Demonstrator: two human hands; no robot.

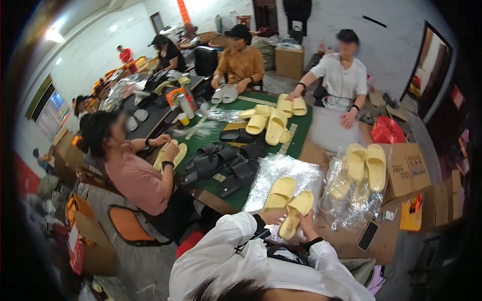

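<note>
My left hand [272, 216] is closed at the heel end of a pale yellow slide sandal [281, 193], its fingers partly hidden. Beside it, my right hand [307, 224] grips the edge of a matching yellow slide [297, 210], which is tilted with its heel toward me. Both slides are over a stack of clear plastic bags [271, 172] on the table in front of me. To the right, several more yellow slides [375, 168] lie on and under crinkled clear plastic [346, 215].
Black slides [238, 178] and a heap of yellow slides [275, 128] cover parts of the green tabletop [304, 125]. A phone [368, 236] lies on the cardboard at right, near a carton [409, 168]. Co-workers sit left and across; one in pink [135, 175] handles yellow slides.
</note>
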